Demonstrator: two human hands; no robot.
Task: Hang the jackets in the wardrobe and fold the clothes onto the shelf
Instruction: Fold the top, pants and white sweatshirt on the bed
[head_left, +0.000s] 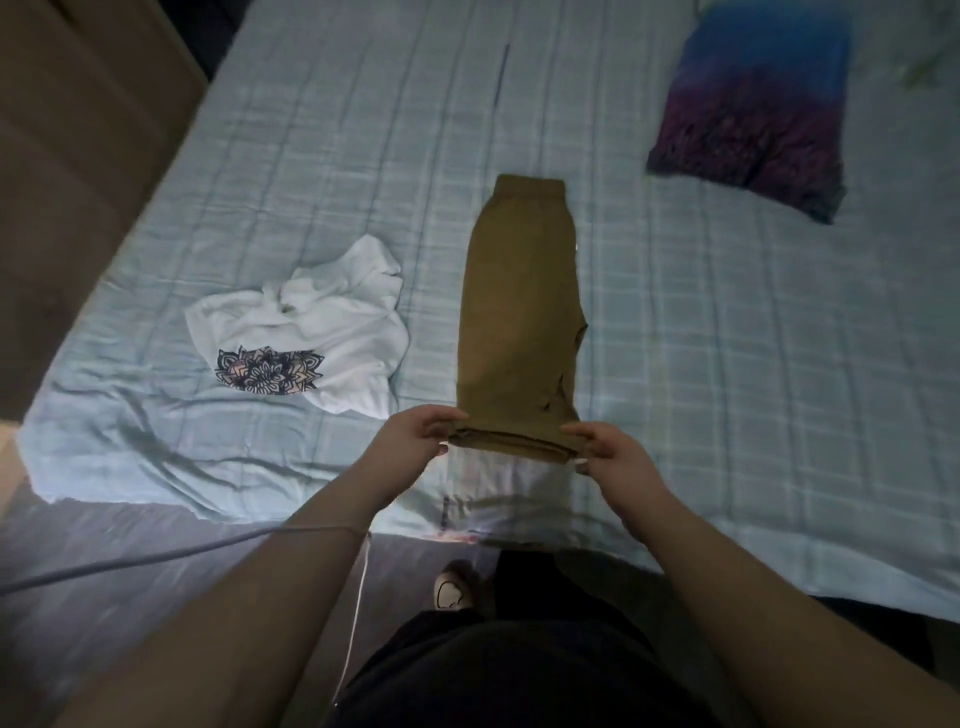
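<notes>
Olive-brown trousers (519, 312) lie lengthwise on the bed, folded into a narrow strip with the waistband at the far end. My left hand (410, 436) pinches the near left corner of the strip. At the near right corner, my right hand (613, 452) pinches the same folded edge, which is lifted slightly off the bed. A crumpled white T-shirt (311, 327) with a dark mandala print lies to the left of the trousers. A folded blue-and-purple garment (758, 104) rests at the far right of the bed.
The bed is covered by a pale blue checked sheet (727, 338) and fills most of the view. A brown wooden panel (78, 156) stands at the left. A thin white cable (358, 597) hangs near my body, over the grey floor (130, 597).
</notes>
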